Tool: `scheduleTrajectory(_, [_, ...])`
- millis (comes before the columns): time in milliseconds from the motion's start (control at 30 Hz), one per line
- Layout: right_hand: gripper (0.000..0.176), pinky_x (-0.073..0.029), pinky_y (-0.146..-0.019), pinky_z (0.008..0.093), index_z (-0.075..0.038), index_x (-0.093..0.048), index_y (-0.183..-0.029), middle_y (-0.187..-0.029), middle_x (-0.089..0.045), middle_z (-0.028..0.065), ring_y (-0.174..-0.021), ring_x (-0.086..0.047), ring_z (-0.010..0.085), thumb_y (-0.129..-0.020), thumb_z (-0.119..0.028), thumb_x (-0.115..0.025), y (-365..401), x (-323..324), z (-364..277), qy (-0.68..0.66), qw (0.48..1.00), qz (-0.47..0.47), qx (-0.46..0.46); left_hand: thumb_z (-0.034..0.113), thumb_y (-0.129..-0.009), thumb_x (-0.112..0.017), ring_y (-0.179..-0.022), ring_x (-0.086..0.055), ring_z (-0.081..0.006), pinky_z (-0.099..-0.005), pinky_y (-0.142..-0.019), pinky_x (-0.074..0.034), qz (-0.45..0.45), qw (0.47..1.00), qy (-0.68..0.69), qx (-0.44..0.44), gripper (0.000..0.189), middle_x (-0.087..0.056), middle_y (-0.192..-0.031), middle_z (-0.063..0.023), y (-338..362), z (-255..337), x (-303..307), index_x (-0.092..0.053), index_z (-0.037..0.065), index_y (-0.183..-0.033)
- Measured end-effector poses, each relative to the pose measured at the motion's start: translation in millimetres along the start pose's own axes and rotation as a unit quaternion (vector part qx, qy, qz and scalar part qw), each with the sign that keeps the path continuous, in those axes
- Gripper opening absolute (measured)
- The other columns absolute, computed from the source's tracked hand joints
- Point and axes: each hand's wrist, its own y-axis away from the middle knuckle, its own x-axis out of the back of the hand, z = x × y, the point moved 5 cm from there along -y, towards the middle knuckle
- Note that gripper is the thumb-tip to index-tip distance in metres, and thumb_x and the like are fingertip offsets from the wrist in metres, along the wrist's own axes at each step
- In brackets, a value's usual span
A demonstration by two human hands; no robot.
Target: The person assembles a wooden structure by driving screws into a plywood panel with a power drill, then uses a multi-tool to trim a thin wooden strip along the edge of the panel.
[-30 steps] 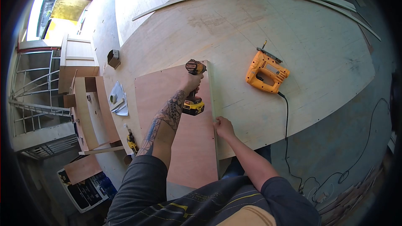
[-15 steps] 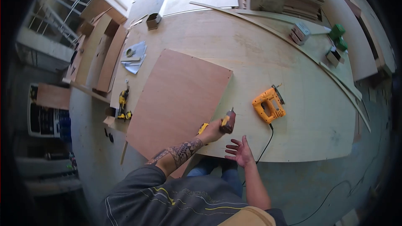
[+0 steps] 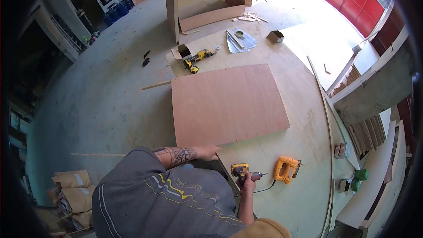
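My right hand (image 3: 247,184) is closed round a cordless drill (image 3: 241,172) with a yellow battery, its bit pointing right, over the near edge of the worktable. My tattooed left arm reaches across my body. My left hand (image 3: 207,152) lies with fingers stretched out at the near edge of a box-like plywood panel (image 3: 229,105), holding nothing I can see. Just right of the drill, an orange jigsaw (image 3: 287,170) lies on the table with its cord running back towards me.
Beyond the panel are a yellow and black power tool (image 3: 198,60), a small cardboard box (image 3: 275,37) and a roll of tape (image 3: 239,34) on a plastic sheet. Long wood strips (image 3: 324,105) run along the table's right side. A wooden cabinet frame (image 3: 211,9) stands behind.
The drill has passed from my left hand to my right, which was open before. My left hand has moved to the panel's edge. The view has turned left.
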Motion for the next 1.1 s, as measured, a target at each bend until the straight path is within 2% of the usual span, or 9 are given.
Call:
scheduleTrajectory(167, [0.052, -0.062, -0.073, 0.0386, 0.002, -0.065, -0.121, -0.105, -0.074, 0.01, -0.084, -0.074, 0.0232, -0.084, -0.028, -0.086, -65.0, 47.8, -8.3, 0.2, 0.955, 0.165, 0.143, 0.036, -0.095, -0.07, -0.122, -0.063, -0.0447, -0.0529, -0.102, -0.053, 0.019, 0.989, -0.071, 0.126, 0.052, -0.067, -0.127, -0.0282, 75.4, -143.5, -1.6, -0.062, -0.001, -0.132])
scheduleTrajectory(367, [0.062, -0.057, -0.053, 0.0407, 0.001, -0.055, -0.129, -0.102, -0.071, 0.0122, -0.076, -0.072, 0.0234, -0.09, -0.038, -0.083, -26.8, 32.4, -46.5, 0.167, 0.946, 0.255, 0.115, 0.037, -0.093, -0.072, -0.116, -0.068, -0.0417, -0.047, -0.1, -0.054, 0.12, 0.961, 0.076, 0.237, 0.057, -0.071, -0.124, -0.026, 216.2, -225.9, -9.5, -0.064, -0.003, -0.132])
scheduleTrajectory(567, [0.084, -0.06, -0.075, 0.0452, 0.0, -0.037, -0.142, -0.124, -0.064, 0.0184, -0.101, -0.068, 0.0325, -0.092, -0.058, -0.072, -5.0, 25.2, -33.1, 0.198, 0.918, 0.33, 0.094, 0.038, -0.091, -0.072, -0.122, -0.066, -0.0404, -0.0446, -0.106, -0.052, 0.21, 0.873, 0.215, 0.384, 0.056, -0.069, -0.13, -0.0255, 381.2, -300.0, -97.7, -0.067, -0.002, -0.131])
scheduleTrajectory(700, [0.083, -0.057, -0.091, 0.0533, -0.002, -0.024, -0.156, -0.152, -0.044, 0.0281, -0.121, -0.061, 0.0464, -0.098, -0.046, -0.064, 81.5, -28.3, -13.6, 0.201, 0.835, 0.511, -0.024, 0.036, -0.089, -0.073, -0.116, -0.07, -0.0382, -0.0435, -0.102, -0.054, 0.279, 0.781, 0.267, 0.491, 0.049, -0.074, -0.119, -0.0239, 480.3, -326.9, -190.1, -0.072, -0.001, -0.122])
scheduleTrajectory(867, [0.072, -0.052, -0.099, 0.0611, -0.004, -0.04, -0.151, -0.155, -0.045, 0.0141, -0.123, -0.06, 0.0457, -0.097, -0.044, -0.068, 32.3, -68.0, 107.5, 0.083, 0.944, 0.309, -0.086, 0.036, -0.088, -0.073, -0.096, -0.073, -0.038, -0.0477, -0.085, -0.056, 0.392, 0.65, 0.347, 0.551, 0.041, -0.075, -0.097, -0.0221, 542.0, -247.7, -314.5, -0.076, 0.0, -0.107])
scheduleTrajectory(900, [0.072, -0.053, -0.096, 0.0604, -0.005, -0.041, -0.15, -0.147, -0.05, 0.0167, -0.119, -0.063, 0.0442, -0.097, -0.045, -0.069, 31.7, -91.5, 126.8, 0.191, 0.969, 0.124, -0.099, 0.036, -0.087, -0.073, -0.089, -0.074, -0.0385, -0.0493, -0.08, -0.056, 0.442, 0.623, 0.353, 0.54, 0.039, -0.075, -0.09, -0.0216, 544.9, -228.1, -339.1, -0.077, 0.001, -0.103])
scheduleTrajectory(933, [0.072, -0.055, -0.094, 0.0596, -0.005, -0.042, -0.15, -0.14, -0.055, 0.0193, -0.114, -0.065, 0.0427, -0.097, -0.046, -0.07, 35.7, -112.9, 148.4, 0.284, 0.95, -0.063, -0.113, 0.034, -0.088, -0.072, -0.09, -0.073, -0.0388, -0.0493, -0.081, -0.056, 0.384, 0.656, 0.366, 0.536, 0.037, -0.075, -0.09, -0.0211, 544.5, -203.7, -350.2, -0.076, 0.0, -0.103])
scheduleTrajectory(1033, [0.062, -0.053, -0.094, 0.0508, -0.005, -0.048, -0.146, -0.129, -0.06, 0.0202, -0.109, -0.065, 0.034, -0.102, -0.044, -0.065, 44.5, -170.7, 199.9, 0.39, 0.894, -0.177, -0.134, 0.03, -0.09, -0.069, -0.092, -0.073, -0.041, -0.0503, -0.084, -0.056, 0.194, 0.841, 0.187, 0.47, 0.032, -0.075, -0.094, -0.0201, 522.1, -169.8, -427.1, -0.077, 0.003, -0.104])
scheduleTrajectory(1100, [0.058, -0.057, -0.082, 0.0463, -0.002, -0.052, -0.143, -0.113, -0.065, 0.0176, -0.095, -0.069, 0.031, -0.102, -0.042, -0.065, 62.6, -204.0, 213.1, 0.448, 0.846, -0.279, -0.068, 0.029, -0.092, -0.068, -0.092, -0.072, -0.0432, -0.0531, -0.085, -0.056, 0.35, 0.822, 0.279, 0.353, 0.029, -0.075, -0.095, -0.0198, 526.4, -158.0, -476.8, -0.077, 0.004, -0.102])
